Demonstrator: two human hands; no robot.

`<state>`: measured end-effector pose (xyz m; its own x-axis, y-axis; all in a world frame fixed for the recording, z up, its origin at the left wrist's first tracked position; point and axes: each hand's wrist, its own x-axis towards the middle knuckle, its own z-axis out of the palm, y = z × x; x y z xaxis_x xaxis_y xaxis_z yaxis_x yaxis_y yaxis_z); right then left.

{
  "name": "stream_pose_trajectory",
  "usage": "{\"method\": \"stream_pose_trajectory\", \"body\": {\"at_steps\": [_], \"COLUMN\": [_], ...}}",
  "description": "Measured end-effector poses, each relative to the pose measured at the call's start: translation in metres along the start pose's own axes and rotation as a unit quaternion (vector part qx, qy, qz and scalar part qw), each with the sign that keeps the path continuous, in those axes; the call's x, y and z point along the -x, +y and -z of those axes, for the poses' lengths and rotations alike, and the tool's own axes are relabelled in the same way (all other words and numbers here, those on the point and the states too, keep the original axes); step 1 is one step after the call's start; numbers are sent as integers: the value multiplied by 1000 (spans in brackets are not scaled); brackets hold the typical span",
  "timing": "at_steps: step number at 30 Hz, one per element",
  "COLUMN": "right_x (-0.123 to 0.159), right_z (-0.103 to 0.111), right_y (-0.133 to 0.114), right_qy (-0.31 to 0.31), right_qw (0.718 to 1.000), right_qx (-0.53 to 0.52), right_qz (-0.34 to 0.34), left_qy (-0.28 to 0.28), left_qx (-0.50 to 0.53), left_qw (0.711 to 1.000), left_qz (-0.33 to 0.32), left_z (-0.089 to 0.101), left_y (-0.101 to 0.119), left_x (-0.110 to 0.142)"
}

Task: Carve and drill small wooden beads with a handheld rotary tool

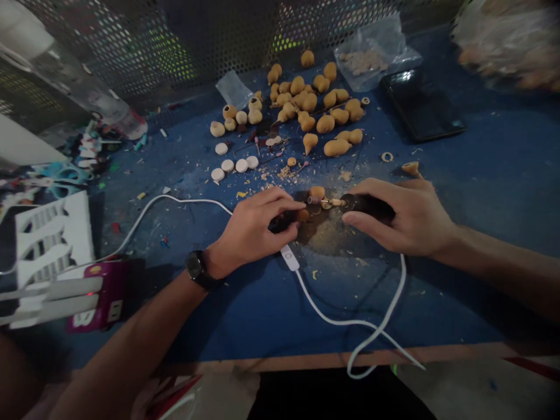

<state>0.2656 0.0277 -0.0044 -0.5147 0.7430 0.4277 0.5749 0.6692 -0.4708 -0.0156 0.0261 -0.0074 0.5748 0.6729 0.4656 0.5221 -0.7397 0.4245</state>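
My right hand [398, 213] is closed around a black rotary tool [370, 205]. Its thin shaft and small grinding bit point left toward my left hand. Beside that bit is a small tan gourd piece [317, 192]. My left hand [262, 224] has thumb and fingers curled around something dark with a brownish end, mostly hidden beneath the fingers. A white cable [328, 319] loops from the tool, and its inline switch [289, 257] lies just below my left hand. Shavings and a pale ring [387, 157] lie on the blue table.
Many small gourds [310, 102] lie at the back, with white discs [241, 165] in front. A black phone-like device [422, 105] and plastic bag [371, 55] are at back right. At left are teal scissors [63, 178], a purple box [111, 294] and a clear bottle [94, 87].
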Motion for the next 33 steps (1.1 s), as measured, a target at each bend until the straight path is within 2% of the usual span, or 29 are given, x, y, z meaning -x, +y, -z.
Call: {"method": "stream_pose_trajectory", "body": {"at_steps": [12, 20, 25, 28, 33], "right_x": [1, 1, 2, 2, 0], "right_z": [-1, 0, -1, -1, 1], "right_y": [-1, 0, 0, 0, 0], "right_qy": [0, 6, 7, 6, 4], "right_qw": [1000, 1000, 1000, 1000, 1000], "right_qx": [-4, 9, 11, 10, 6], "right_qz": [-9, 3, 6, 12, 23], "left_qy": [2, -9, -11, 4, 53], "left_qx": [-57, -16, -29, -21, 54], "left_qw": [998, 1000, 1000, 1000, 997], "left_qz": [14, 4, 3, 11, 27], "left_z": [-2, 0, -2, 0, 8], "left_y": [-2, 0, 1, 2, 4], "left_x": [1, 1, 2, 0, -3]}}
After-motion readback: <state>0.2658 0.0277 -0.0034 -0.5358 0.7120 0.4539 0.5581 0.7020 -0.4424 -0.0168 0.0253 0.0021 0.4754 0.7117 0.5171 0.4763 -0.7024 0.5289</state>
